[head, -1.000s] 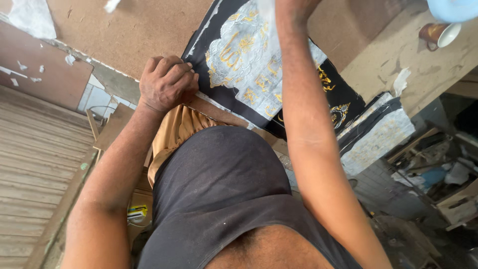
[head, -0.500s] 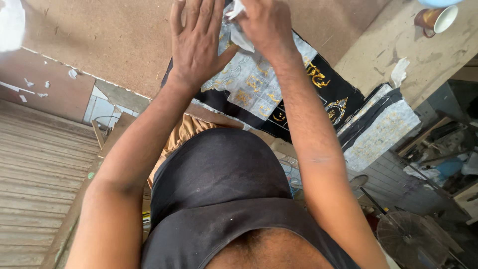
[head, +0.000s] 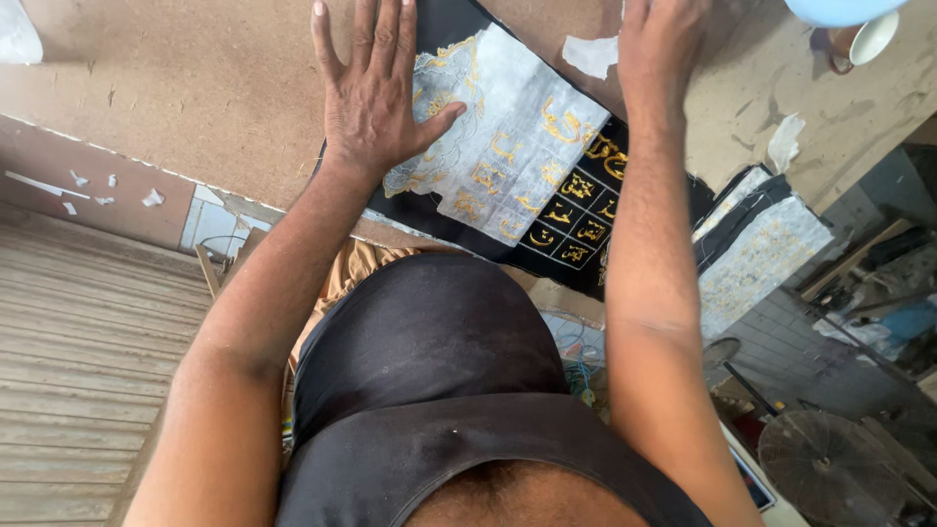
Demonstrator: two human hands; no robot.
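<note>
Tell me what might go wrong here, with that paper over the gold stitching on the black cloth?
The thin white paper already looks torn at its edges, so pulling it may leave bits stuck on the gold embroidery. The left hand lies flat on the black cloth while the right hand is at the far edge; a hard tug could snag threads. The cloth overhangs the table edge and might slide off.

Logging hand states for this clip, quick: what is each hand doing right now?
Left hand: open, flat on the black embroidered cloth.
Right hand: on the cloth's white paper backing; grip cannot be told.
</note>
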